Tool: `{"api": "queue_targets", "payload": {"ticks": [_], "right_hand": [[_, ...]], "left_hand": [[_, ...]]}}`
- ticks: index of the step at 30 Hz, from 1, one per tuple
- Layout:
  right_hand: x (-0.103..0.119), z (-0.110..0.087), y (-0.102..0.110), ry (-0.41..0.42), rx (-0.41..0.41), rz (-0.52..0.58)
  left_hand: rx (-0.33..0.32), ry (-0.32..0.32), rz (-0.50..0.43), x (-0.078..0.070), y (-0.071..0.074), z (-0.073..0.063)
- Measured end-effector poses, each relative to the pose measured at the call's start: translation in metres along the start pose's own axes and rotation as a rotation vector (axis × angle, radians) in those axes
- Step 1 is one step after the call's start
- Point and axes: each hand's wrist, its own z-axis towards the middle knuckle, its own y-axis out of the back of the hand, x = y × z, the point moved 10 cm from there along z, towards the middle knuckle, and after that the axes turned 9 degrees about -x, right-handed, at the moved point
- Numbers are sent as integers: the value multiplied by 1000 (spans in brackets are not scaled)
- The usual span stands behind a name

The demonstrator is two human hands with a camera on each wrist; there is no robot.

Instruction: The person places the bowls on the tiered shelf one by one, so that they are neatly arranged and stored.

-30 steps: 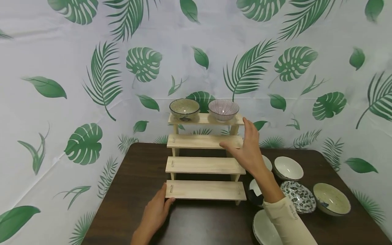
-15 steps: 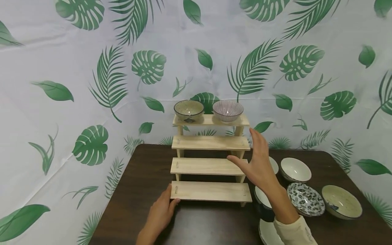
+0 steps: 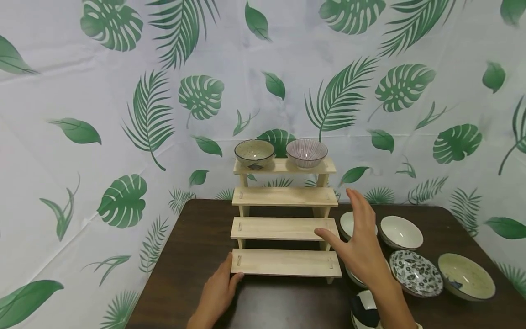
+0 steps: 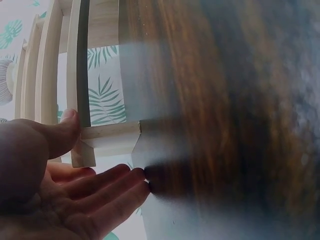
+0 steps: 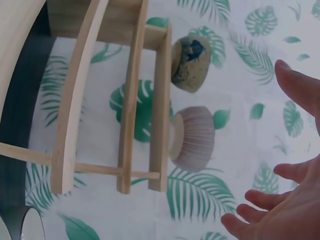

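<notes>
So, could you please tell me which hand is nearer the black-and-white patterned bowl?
The right: the right hand hovers just left of the patterned bowl in the head view, while the left hand is farther, at the left end of the lowest shelf.

Studio-like space, leaf-print backdrop (image 3: 246,103), dark table (image 3: 283,301)

Behind the right hand (image 3: 363,246), one white-lined bowl (image 3: 354,277) is partly hidden; nearer the wrist, a black-and-white bowl (image 3: 364,312) is cut off.
</notes>
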Motion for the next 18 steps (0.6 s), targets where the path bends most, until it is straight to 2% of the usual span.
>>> {"api": "queue_targets", "payload": {"ticks": [10,18], "right_hand": [[-4,-10,25,2,-108,52],[-2,-10,35,19,-87,4]], "left_hand": [[-13,-25,5,-2,0,-2],[-22,-14,16,-1,2,0]]}}
